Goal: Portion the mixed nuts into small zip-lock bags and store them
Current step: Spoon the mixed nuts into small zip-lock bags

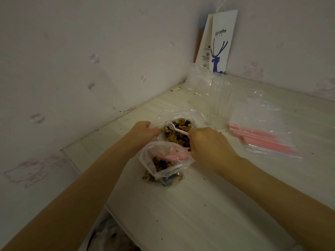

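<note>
A large clear plastic bag (pixel 178 115) of mixed nuts (pixel 178 136) lies open on the white table (pixel 199 205). My left hand (pixel 143 132) pinches its left rim. My right hand (pixel 208 142) grips the handle of a white plastic spoon (pixel 175 129), whose bowl rests on the nuts. In front of it stands a small zip-lock bag (pixel 163 160) with a pink seal, open and partly filled with nuts. My right hand's fingers touch its right edge.
A stack of flat zip-lock bags with pink seals (pixel 262 138) lies to the right. Crumpled clear plastic (pixel 204 80) and a white coffee paper bag (pixel 220 42) sit in the wall corner. Crumbs dot the table; its front edge is at lower left.
</note>
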